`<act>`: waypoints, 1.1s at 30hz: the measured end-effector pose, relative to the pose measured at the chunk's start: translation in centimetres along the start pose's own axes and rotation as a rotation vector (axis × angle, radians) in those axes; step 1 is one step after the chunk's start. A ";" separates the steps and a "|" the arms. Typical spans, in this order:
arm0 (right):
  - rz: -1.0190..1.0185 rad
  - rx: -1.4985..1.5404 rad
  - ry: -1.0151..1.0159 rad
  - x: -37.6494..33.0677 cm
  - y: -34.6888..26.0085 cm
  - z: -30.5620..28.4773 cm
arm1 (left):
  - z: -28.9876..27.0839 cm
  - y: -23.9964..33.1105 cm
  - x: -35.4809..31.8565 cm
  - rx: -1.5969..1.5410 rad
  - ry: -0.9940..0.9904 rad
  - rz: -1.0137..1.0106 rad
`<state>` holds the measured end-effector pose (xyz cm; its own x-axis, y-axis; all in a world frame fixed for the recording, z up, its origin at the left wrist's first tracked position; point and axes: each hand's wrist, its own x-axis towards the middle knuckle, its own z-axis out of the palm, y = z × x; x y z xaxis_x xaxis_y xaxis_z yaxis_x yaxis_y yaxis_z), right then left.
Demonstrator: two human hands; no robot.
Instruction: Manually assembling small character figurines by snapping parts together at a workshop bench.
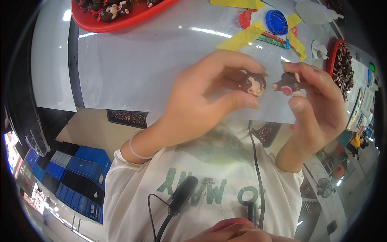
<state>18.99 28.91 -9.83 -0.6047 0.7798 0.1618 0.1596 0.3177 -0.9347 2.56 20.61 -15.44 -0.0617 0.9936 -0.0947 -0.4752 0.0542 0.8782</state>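
Note:
My left hand [201,94] pinches a small dark brown toy head [255,85] with a beige face between thumb and fingers. Just to its right, my right hand [320,99] grips a dark brown toy body [287,85] by thumb and fingertips; it has a pink-red round patch and beige ends. A narrow gap separates the two pieces, which are held up above the near part of the table. Finer details of both pieces are blurred.
A red tray [109,27] with several brown and beige figures sits far left. Yellow tape [240,37] surrounds a blue round cap-like dish [276,22] on the white table [129,68]. Another red tray [331,60] of small dark pieces, crumpled tissue [319,49] and a whitish bottle [316,12] are at right.

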 end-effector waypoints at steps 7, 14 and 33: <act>-0.007 0.054 0.030 -0.7 1.4 1.1 | -0.1 -0.5 0.0 0.022 -0.012 0.073; -0.201 -0.266 0.047 -0.4 1.2 2.5 | -0.5 -0.6 0.2 0.055 0.034 0.147; -0.311 -0.488 0.116 -1.3 2.1 0.4 | -7.4 7.4 6.0 1.491 0.137 0.798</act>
<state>19.77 28.37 -12.17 -0.5960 0.6551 0.4644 0.3450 0.7311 -0.5886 -7.86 26.28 -12.95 0.0326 0.8069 0.5898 0.8826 -0.3002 0.3619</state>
